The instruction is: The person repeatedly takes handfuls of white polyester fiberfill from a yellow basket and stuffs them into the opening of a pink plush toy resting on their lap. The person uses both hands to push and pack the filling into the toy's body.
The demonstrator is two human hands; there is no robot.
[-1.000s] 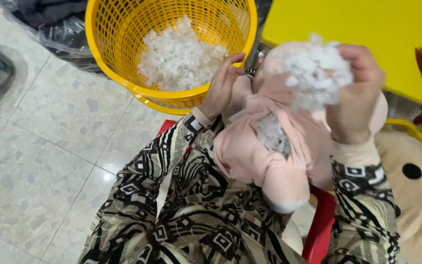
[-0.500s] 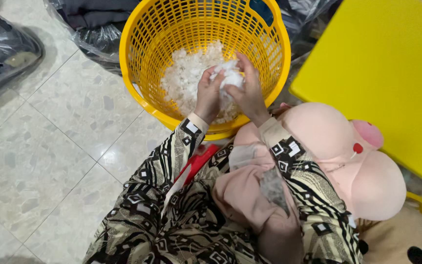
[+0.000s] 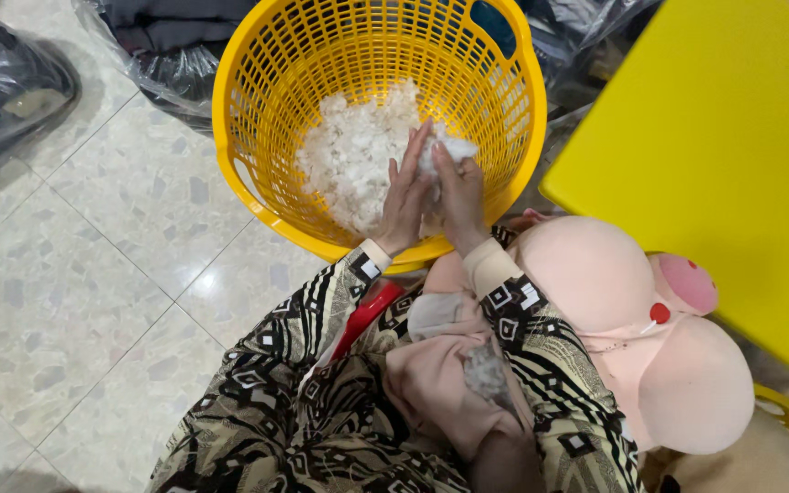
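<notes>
Both hands, left hand [image 3: 405, 196] and right hand [image 3: 458, 194], grip closed on white stuffing [image 3: 351, 155]; inside yellow basket [image 3: 257, 196].

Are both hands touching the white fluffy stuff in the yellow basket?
Touching. The head view shows the left hand and right hand pressed around a clump of white stuffing inside the yellow basket, with fingers closed against it.

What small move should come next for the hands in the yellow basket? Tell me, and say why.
Probably lift the clump of white stuffing up and back toward the lap. Both the left hand and the right hand are pressed around it inside the yellow basket, and the pink plush toy lies on the lap with a limp, part-filled section and some stuffing showing at its opening.
</notes>
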